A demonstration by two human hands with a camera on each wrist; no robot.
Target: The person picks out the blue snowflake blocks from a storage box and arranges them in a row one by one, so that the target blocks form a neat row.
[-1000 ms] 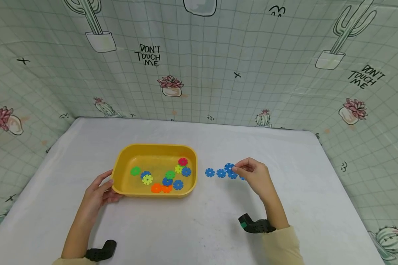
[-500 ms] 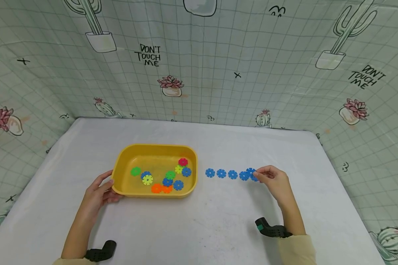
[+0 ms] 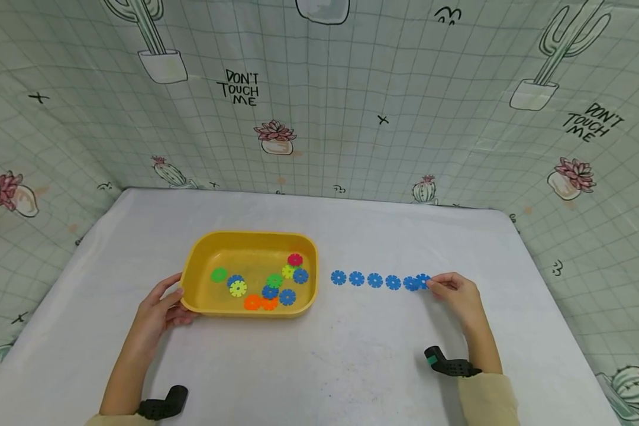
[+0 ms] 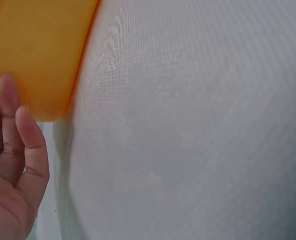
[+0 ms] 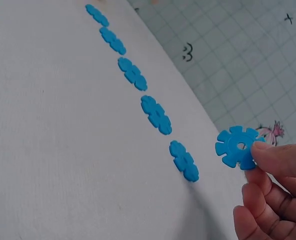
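My right hand (image 3: 460, 296) pinches a blue notched snowflake disc (image 5: 235, 146) between thumb and fingers, at the right end of a row of similar blue discs. In the right wrist view the held disc is raised above the table, beyond the nearest disc of the row (image 5: 184, 161). At the left end of a yellow tray (image 3: 218, 315), my left hand (image 3: 157, 310) holds the rim and outer wall. The left wrist view shows its fingers (image 4: 8, 95) against that wall. Loose discs in blue, green, yellow, orange and red lie inside the tray.
The row of several flat blue discs (image 3: 375, 280) runs rightward from the tray on a white-covered table (image 3: 298, 373). A grid-patterned cloth (image 3: 330, 154) with cactus drawings rises behind and beside the table. Each wrist wears a black camera band (image 3: 452, 365).
My right hand has moved rightward along the row with the blue disc, past the discs it was overlapping, to the row's right end. My left hand and the tray stay put.
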